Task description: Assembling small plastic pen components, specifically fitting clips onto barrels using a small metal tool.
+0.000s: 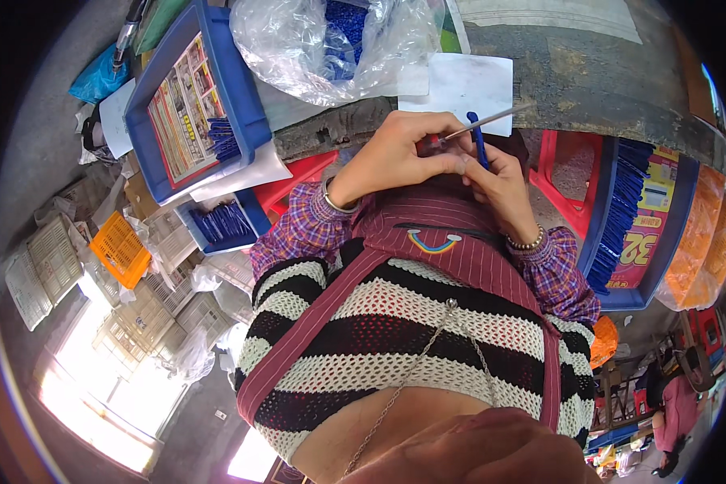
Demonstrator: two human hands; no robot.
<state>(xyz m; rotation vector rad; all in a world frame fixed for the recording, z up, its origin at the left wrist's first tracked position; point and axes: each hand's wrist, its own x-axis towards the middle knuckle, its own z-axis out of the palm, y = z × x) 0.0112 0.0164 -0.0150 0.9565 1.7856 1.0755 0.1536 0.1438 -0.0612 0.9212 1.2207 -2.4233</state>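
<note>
My left hand [391, 153] pinches one end of a thin pale refill rod [486, 121] that points up and right. My right hand [502, 181] grips a blue pen barrel [479, 141] held upright, close against the rod. Both hands meet in front of my chest, just below the edge of a worn grey worktable [589, 77]. A white sheet of paper [468, 81] lies on the table right behind the pen.
A large blue tray [238, 89] with blue pen parts sits at upper left, a smaller blue bin [222, 224] below it. A clear plastic bag [323, 44] holds more blue parts. Another blue tray [633, 226] full of blue pieces is at right, beside a red stool [569, 173].
</note>
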